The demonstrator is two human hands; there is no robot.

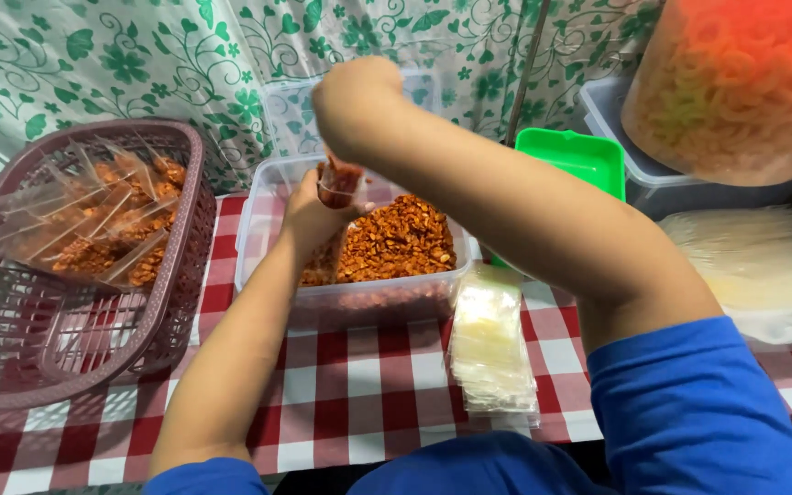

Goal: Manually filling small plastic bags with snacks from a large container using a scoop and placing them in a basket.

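Head camera is showing the left hand (309, 215) gripping a small clear plastic pouch of reddish-brown snack (339, 183) upright over the clear plastic tub of the same snack (387, 240), catching spills, while the right hand (355, 105) is pinching closed above it at twelve o'clock.

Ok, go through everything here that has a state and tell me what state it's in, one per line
Clear tub: open, about half full of orange-brown snack.
Small bag: held upright in the left hand, partly filled.
Right hand: closed, above the bag's mouth.
Pink basket: holds several filled bags at its far end.
Stack of empty bags: flat, unfilled.
Green container: open.
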